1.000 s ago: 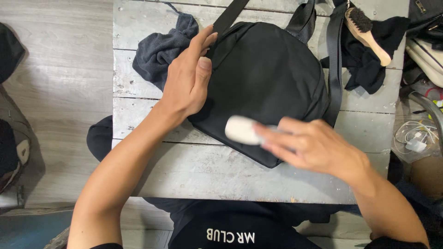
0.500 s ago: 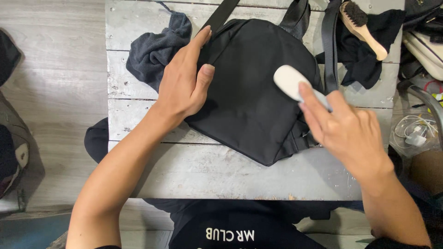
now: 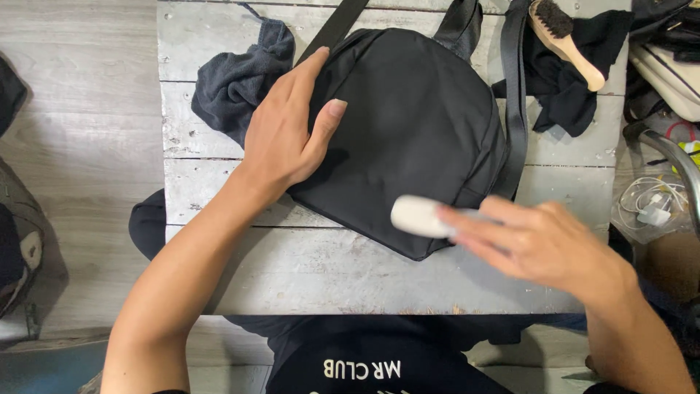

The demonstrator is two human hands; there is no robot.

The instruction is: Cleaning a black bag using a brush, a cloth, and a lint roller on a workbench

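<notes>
Head view, left to right. A dark grey cloth [image 3: 237,84] lies bunched on the whitewashed plank table [image 3: 328,270], partly under the left edge of the black bag [image 3: 415,124]. The left hand [image 3: 284,135] lies flat and open on the bag's left side, fingers spread toward the strap [image 3: 335,29], thumb pressed on the fabric; it grips nothing. The bag lies at the table's centre, between the two hands. At its lower edge the right hand [image 3: 543,244] is closed around a small white brush [image 3: 419,217], whose head touches the bag's lower right part; the hand is blurred. Top right, well apart from both hands, a wooden-handled brush [image 3: 565,40] rests on a black cloth [image 3: 576,80].
</notes>
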